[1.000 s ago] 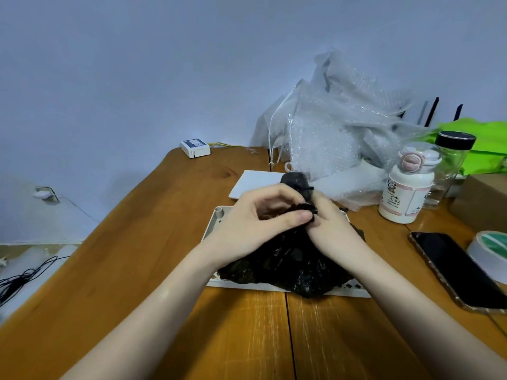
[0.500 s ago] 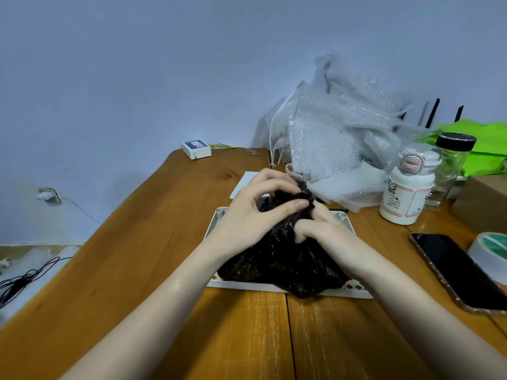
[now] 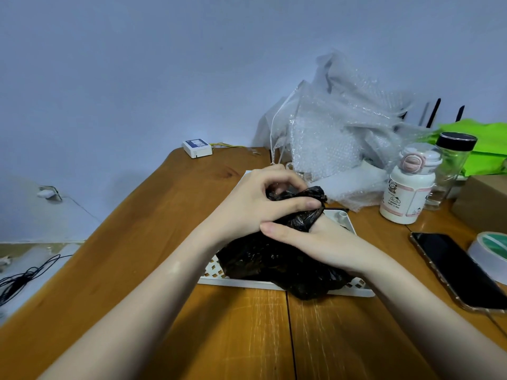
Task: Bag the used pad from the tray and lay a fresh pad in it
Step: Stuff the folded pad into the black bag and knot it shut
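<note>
Up close, 2 bare hands work a crinkled black plastic bag (image 3: 277, 259) that sits bulging in a shallow white tray (image 3: 351, 288) on a glossy wooden bench (image 3: 153, 237). Left hand (image 3: 255, 204) curls its fingers around the twisted neck of the bag, thumb pressed along it; right hand (image 3: 321, 242) lies across the bag below, its forefinger wrapped in a loop of the thin film. The used pad itself cannot be seen (the opaque bag hides whatever it holds). The tray's rim is pierced with small square slots, and the bag's lower corner spills over its near edge. To the right stand 2 bottles, a squat white one (image 3: 406, 196) with a pink-trimmed lid and a clear glass one (image 3: 450, 165) with a black cap. Nearby lie 1 dark phone (image 3: 455, 270), 1 roll of tape (image 3: 491, 250) and a heap of bubble wrap (image 3: 337, 138).
</note>
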A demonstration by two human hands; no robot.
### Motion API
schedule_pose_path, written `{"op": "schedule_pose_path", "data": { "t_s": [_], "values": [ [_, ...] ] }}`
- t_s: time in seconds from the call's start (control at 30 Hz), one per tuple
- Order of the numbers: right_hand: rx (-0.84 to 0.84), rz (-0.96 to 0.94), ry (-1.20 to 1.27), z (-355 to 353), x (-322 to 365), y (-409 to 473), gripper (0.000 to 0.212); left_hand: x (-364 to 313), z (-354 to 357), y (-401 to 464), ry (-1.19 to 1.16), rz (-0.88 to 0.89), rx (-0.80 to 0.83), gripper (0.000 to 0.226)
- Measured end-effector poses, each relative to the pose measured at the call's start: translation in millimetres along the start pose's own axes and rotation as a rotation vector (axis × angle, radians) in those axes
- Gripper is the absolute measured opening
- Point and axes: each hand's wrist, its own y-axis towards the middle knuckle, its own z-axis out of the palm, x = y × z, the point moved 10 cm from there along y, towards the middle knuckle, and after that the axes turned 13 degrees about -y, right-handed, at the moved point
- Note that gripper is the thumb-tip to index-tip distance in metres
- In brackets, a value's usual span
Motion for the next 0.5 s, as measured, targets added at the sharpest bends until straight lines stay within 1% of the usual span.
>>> {"op": "schedule_pose_path", "data": {
  "t_s": [0.07,0.1,0.13,0.17,0.2,0.27,0.3,0.33,0.37,0.4,0.43,0.5],
  "values": [
    [0.007,0.004,-0.01,2,-2,2,0.022,3,-1,0,-0.05,-0.034,0.006,0.013],
    [0.032,0.032,0.017,5,-5,2,0.016,3,0,0,-0.077,-0.044,0.015,0.015],
    [0.074,0.074,0.055,10,-6,0,0.005,2,0,-1,-0.1,-0.048,0.019,0.015],
    [0.107,0.09,0.078,15,-9,0,0.015,0,1,-2,-0.128,-0.056,0.014,0.016],
    [0.129,0.105,0.086,18,-10,-1,0.031,2,-1,-1,-0.163,-0.085,-0.009,0.022],
    [0.108,0.143,0.121,15,-15,-1,0.05,12,-12,-3,-0.241,-0.181,-0.093,0.045],
    [0.083,0.155,0.17,11,-19,0,0.054,16,-16,-3,-0.28,-0.196,-0.118,0.05],
    [0.048,0.181,0.231,7,-21,0,0.052,18,-18,-4,-0.283,-0.178,-0.116,0.049],
    [-0.007,0.212,0.289,1,-26,1,0.047,17,-16,-7,-0.239,-0.151,-0.081,0.046],
    [-0.064,0.253,0.342,-5,-32,1,0.043,19,-12,-10,-0.179,-0.151,-0.02,0.048],
    [-0.106,0.289,0.395,-9,-41,2,0.045,22,-5,-14,-0.137,-0.183,0.041,0.057],
    [-0.155,0.329,0.494,-13,-56,6,0.056,30,8,-23,-0.132,-0.242,0.141,0.083]
  ]
}}
